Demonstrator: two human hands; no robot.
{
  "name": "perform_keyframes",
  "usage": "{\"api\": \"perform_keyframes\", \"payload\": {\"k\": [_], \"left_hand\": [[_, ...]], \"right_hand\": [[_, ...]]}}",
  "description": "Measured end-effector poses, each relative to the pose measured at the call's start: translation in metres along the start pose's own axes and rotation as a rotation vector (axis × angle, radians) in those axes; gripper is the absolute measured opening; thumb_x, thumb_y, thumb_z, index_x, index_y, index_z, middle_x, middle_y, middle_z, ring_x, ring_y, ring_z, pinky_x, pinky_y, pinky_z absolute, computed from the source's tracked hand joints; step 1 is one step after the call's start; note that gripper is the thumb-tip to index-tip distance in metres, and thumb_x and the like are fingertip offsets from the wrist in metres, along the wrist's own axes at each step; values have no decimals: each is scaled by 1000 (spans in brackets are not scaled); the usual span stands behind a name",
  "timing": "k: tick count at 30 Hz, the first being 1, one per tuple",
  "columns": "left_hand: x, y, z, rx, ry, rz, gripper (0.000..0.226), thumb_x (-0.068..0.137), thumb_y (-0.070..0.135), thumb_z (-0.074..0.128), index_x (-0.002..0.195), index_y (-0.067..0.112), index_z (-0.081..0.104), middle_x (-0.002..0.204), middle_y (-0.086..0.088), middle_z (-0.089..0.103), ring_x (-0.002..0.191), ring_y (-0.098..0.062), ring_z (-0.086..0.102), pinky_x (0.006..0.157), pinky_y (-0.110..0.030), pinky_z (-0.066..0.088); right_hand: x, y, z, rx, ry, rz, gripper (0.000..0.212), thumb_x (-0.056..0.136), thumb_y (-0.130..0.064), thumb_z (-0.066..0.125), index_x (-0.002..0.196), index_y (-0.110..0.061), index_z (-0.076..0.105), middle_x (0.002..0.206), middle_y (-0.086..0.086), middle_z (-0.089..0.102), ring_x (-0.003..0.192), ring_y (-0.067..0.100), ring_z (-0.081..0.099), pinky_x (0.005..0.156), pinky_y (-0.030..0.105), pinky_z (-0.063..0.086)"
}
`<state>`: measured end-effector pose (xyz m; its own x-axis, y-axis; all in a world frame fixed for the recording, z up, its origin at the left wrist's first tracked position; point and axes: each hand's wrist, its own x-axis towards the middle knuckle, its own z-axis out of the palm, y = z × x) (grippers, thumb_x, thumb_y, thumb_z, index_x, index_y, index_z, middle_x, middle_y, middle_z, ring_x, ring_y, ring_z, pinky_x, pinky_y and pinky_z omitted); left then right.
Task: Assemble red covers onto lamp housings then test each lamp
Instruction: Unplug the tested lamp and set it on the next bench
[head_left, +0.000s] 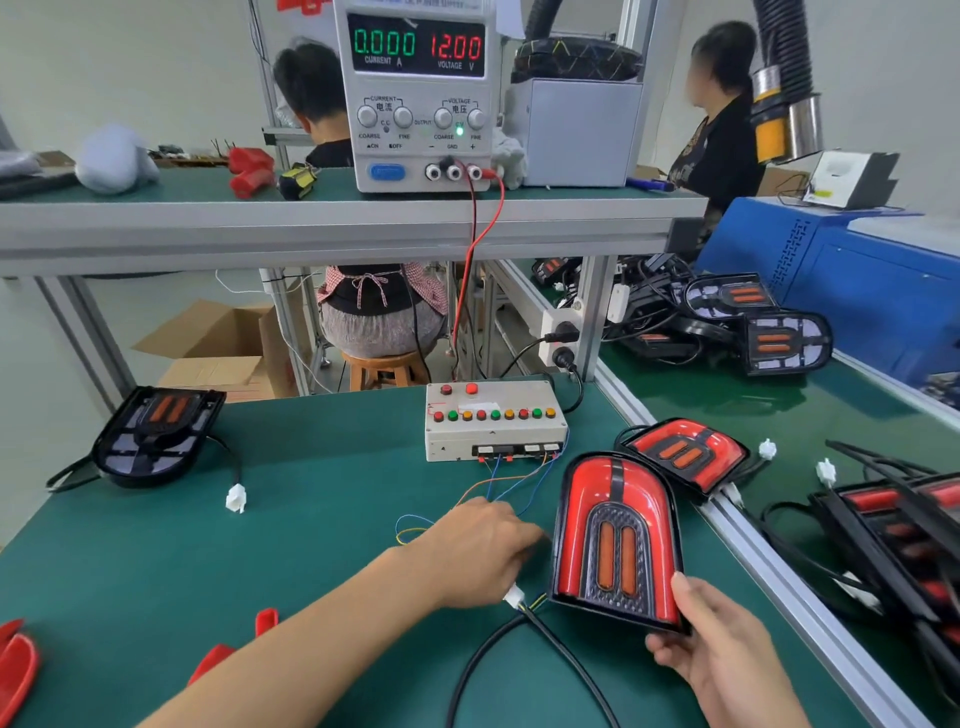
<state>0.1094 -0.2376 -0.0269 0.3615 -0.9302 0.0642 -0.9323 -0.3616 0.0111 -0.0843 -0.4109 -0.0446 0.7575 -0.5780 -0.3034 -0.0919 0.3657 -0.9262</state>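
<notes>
Red-covered, arch-shaped lamp housing (615, 540) with a black centre panel and two orange slots stands tilted up off the green bench mat (322, 519), near its right edge. The right hand (722, 644) grasps its flat bottom corner, thumb on the red face. Its long axis runs away from the person, rounded top pointing toward the grey test box with coloured buttons (493, 421). The left hand (483, 551) lies just beside the lamp, fingers curled around the white plug (514, 595) on the lamp's black cable (498, 654). By my reckoning the cover is on and testing is in hand. Next, the plug needs mating with the box's thin coloured leads (498, 488). The bench supply (418, 93) reads zero current.
</notes>
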Motion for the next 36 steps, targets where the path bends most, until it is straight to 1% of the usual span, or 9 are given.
{"api": "perform_keyframes", "payload": {"k": [4, 9, 14, 17, 20, 22, 29, 33, 36], "left_hand": [[-1, -6, -7, -217, 26, 5, 21, 98, 16, 47, 108, 13, 64, 90, -18, 69, 85, -36, 60, 78, -43, 48], [12, -10, -2, -278, 47, -82, 33, 97, 15, 48, 120, 16, 71, 113, -6, 74, 104, -28, 65, 89, -38, 52], [47, -21, -1, -226, 271, -246, 33, 97, 16, 46, 122, 20, 69, 117, -3, 72, 109, -29, 65, 86, -39, 54], [74, -25, -4, -91, 345, -270, 33, 97, 15, 50, 124, 15, 68, 129, -5, 59, 118, -27, 53, 94, -40, 48], [97, -28, -4, 64, 264, -304, 43, 91, 14, 58, 134, 13, 61, 156, -6, 37, 131, -30, 38, 105, -44, 41], [105, -29, -2, 95, 219, -309, 48, 91, 14, 60, 138, 12, 55, 162, -6, 29, 132, -30, 35, 105, -44, 40], [112, -31, 9, -6, 245, -323, 51, 89, 9, 59, 138, 12, 47, 143, -3, 53, 116, -27, 41, 95, -39, 43], [114, -29, 7, -182, 226, -392, 50, 91, 7, 52, 140, 13, 44, 131, -11, 64, 116, -30, 42, 94, -42, 43], [114, -31, 7, -224, 206, -396, 50, 92, 6, 50, 141, 14, 44, 130, -12, 64, 118, -30, 41, 96, -44, 43]], "right_hand": [[-5, 5, 3, -62, 31, -96, 24, 101, -12, 54, 107, 8, 64, 69, 22, 66, 48, 28, 54, 39, 28, 47], [-2, 10, 3, -38, 69, -151, 21, 102, -9, 53, 103, 9, 64, 71, 27, 66, 46, 30, 52, 36, 27, 45], [2, 14, 0, -4, 81, -184, 21, 102, -11, 53, 103, 5, 66, 69, 26, 66, 45, 29, 54, 36, 28, 45], [4, 16, -2, -2, 68, -197, 22, 101, -10, 52, 103, 7, 65, 71, 32, 65, 45, 30, 55, 37, 28, 46], [7, 18, -4, -8, 52, -203, 22, 100, -10, 53, 103, 8, 66, 73, 35, 65, 45, 31, 55, 37, 29, 47], [8, 19, -5, -2, 45, -198, 22, 100, -11, 53, 103, 7, 66, 73, 34, 66, 45, 31, 56, 37, 29, 47], [12, 24, -7, -11, 43, -207, 22, 100, -15, 55, 104, 2, 69, 77, 28, 70, 47, 30, 56, 39, 28, 48], [13, 26, -8, -17, 38, -200, 23, 100, -18, 56, 105, 0, 69, 79, 27, 71, 48, 30, 56, 40, 29, 49], [13, 26, -9, -26, 40, -207, 24, 99, -19, 56, 105, 0, 69, 79, 27, 71, 49, 29, 57, 41, 28, 49]]}}
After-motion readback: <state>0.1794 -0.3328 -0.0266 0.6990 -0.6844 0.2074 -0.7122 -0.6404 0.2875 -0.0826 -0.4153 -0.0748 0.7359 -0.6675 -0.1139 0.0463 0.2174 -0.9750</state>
